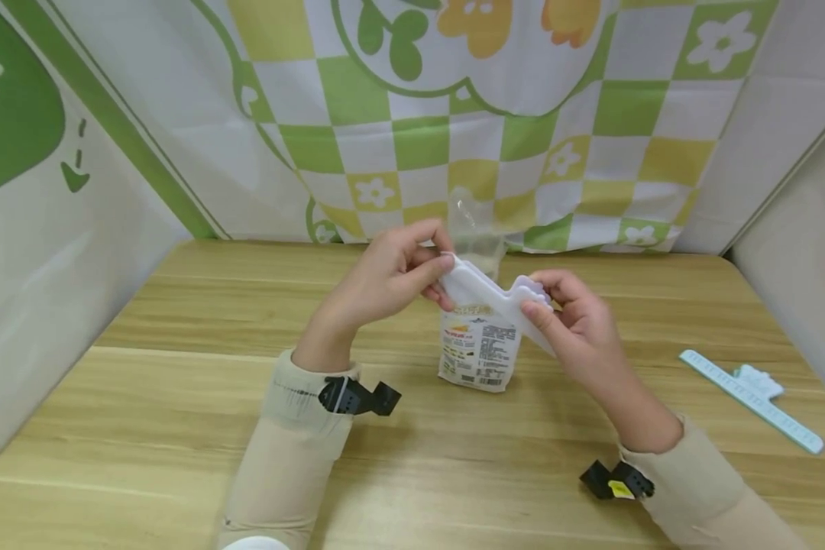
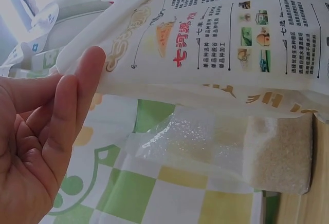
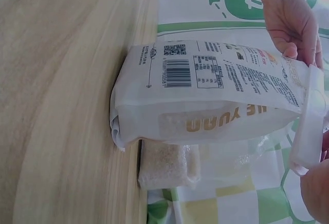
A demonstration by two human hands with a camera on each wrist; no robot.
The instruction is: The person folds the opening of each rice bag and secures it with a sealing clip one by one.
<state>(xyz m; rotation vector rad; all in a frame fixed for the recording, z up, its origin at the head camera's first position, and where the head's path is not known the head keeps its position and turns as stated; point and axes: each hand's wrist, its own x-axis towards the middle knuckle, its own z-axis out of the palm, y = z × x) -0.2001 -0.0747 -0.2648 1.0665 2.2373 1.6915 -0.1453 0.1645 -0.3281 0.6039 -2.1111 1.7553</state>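
A white printed bag [image 1: 477,351] stands upright on the table, with a white bag clip [image 1: 474,286] across its top edge. My left hand [image 1: 378,279] pinches the bag's top corner together with the clip's end. On the clip's scalloped handle, my right hand [image 1: 584,328] squeezes with thumb and fingers. The right wrist view shows the clip [image 3: 308,126] along the bag's top and the left hand [image 3: 293,23] at the far corner. Whether the clip's bars are closed on the bag is hard to tell.
Behind the printed bag stands a clear plastic bag of pale grains [image 2: 280,154], its top sticking up against the checkered cloth [image 1: 412,141]. A light blue clip [image 1: 749,393] lies on the wooden table [image 1: 179,397] at the right. Cloth walls border the back and sides.
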